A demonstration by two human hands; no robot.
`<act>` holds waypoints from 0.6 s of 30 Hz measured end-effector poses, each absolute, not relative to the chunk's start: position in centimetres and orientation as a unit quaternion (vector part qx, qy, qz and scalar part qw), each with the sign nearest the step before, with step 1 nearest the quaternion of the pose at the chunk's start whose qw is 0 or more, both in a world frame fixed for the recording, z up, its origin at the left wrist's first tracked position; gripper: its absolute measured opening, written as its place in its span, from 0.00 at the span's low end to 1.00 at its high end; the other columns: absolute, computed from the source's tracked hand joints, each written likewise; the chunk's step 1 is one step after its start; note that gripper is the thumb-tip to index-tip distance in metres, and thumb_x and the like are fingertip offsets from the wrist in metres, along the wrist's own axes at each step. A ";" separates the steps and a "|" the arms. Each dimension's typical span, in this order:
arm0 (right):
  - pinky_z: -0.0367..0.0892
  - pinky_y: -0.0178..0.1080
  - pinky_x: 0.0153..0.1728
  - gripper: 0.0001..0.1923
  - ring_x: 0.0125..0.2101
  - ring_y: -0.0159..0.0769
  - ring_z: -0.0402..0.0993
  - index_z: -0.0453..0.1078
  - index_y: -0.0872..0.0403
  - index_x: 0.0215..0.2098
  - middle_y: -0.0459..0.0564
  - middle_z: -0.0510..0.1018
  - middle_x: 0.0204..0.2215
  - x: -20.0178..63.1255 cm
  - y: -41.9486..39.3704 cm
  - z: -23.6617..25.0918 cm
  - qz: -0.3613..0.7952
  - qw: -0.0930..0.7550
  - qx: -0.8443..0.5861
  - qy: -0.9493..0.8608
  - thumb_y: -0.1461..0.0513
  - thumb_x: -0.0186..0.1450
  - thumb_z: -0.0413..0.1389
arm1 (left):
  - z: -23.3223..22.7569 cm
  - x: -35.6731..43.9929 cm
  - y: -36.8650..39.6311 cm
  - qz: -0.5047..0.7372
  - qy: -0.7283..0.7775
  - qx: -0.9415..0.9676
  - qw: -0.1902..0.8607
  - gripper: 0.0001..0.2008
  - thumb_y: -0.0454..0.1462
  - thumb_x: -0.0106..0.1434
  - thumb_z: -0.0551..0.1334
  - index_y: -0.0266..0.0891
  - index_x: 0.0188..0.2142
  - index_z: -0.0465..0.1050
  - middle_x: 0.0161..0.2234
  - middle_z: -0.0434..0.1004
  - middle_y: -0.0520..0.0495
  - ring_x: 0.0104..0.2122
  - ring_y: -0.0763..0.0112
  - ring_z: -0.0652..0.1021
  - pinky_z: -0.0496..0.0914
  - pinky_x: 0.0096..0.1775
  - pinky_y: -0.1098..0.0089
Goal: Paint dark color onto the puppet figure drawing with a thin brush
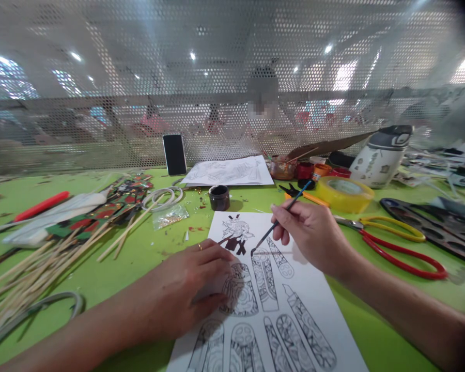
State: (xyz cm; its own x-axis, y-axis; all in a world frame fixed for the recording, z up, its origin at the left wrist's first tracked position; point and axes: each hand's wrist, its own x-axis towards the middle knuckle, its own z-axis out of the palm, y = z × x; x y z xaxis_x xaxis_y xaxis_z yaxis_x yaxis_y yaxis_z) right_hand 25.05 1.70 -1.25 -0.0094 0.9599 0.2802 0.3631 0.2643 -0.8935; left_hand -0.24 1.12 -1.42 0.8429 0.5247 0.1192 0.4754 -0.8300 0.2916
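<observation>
A thin blue-and-dark paintbrush [288,207] is pinched in my right hand [313,232]. Its dark tip meets the paper at the top of a long patterned shape. The white sheet [313,310] carries black outline drawings, and a few small shapes near its top are filled in solid black. My left hand [197,279] lies palm down on the sheet's left side, fingers stretched out, a ring on one of them. Just beyond the sheet stands an uncapped small jar of dark paint [219,198].
Red-and-yellow-handled scissors [395,237], a paint palette [430,227], a tape roll [344,194] and a bottle [383,157] are on the right. Bamboo sticks [58,263] and a red-handled tool [42,205] lie left. A phone [174,155] leans against the perforated screen [120,124] behind.
</observation>
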 end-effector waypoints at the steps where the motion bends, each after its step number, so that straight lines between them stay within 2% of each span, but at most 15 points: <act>1: 0.64 0.35 0.19 0.17 0.18 0.29 0.69 0.69 0.53 0.25 0.48 0.77 0.18 25.0 1.7 -1.3 0.314 0.477 -0.517 -0.637 0.54 0.69 0.54 | -1.4 -0.2 1.1 0.096 0.264 0.952 0.126 0.16 0.35 0.66 0.62 0.44 0.53 0.71 0.49 0.75 0.44 0.46 0.58 0.76 0.71 0.49 0.59; 9: 0.60 0.35 0.18 0.18 0.17 0.28 0.66 0.68 0.53 0.23 0.48 0.77 0.18 25.1 1.8 -1.6 0.323 0.452 -0.517 -0.651 0.54 0.70 0.53 | -1.5 -0.3 1.2 0.090 0.269 0.950 0.130 0.15 0.34 0.65 0.62 0.43 0.51 0.72 0.50 0.75 0.44 0.48 0.57 0.75 0.71 0.51 0.56; 18: 0.64 0.35 0.19 0.17 0.18 0.29 0.69 0.70 0.54 0.25 0.49 0.77 0.19 24.9 1.6 -1.3 0.316 0.475 -0.511 -0.643 0.55 0.69 0.54 | -1.3 -0.2 1.1 0.085 0.264 0.952 0.128 0.16 0.35 0.66 0.61 0.43 0.53 0.70 0.50 0.75 0.44 0.47 0.57 0.75 0.71 0.49 0.58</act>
